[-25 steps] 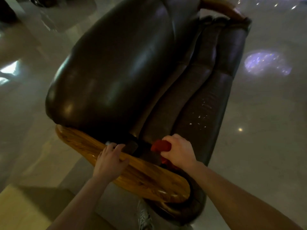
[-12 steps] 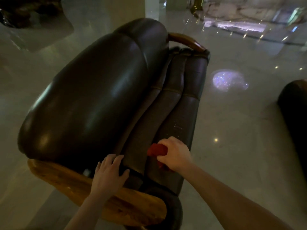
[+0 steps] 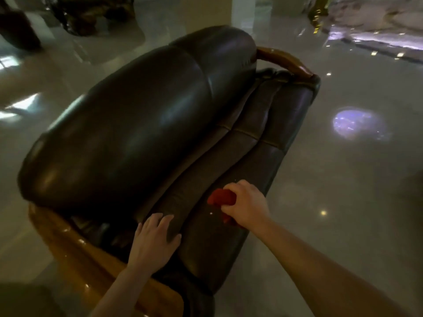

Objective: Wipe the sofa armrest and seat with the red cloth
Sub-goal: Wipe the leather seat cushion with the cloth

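A dark brown leather sofa (image 3: 137, 133) fills the middle of the view, seen from one end. Its seat cushions (image 3: 256, 145) run away from me on the right of the big rounded backrest. A polished wooden armrest (image 3: 75, 255) curves along the near end, and a second wooden armrest (image 3: 286, 59) shows at the far end. My right hand (image 3: 246, 205) is closed on the bunched red cloth (image 3: 220, 197) and presses it onto the near seat cushion. My left hand (image 3: 155, 239) lies flat with fingers spread on the neighbouring cushion, holding nothing.
Glossy pale floor (image 3: 343, 191) surrounds the sofa, with a bluish light patch (image 3: 357, 126) to the right. Dark furniture (image 3: 87, 17) stands at the far left. A pale pillar (image 3: 206, 10) rises behind the sofa.
My view has lifted and pulled back along the sofa. The right hand with the cloth slid from the near armrest end onto the seat cushion. The left hand moved off the wooden armrest onto the leather.
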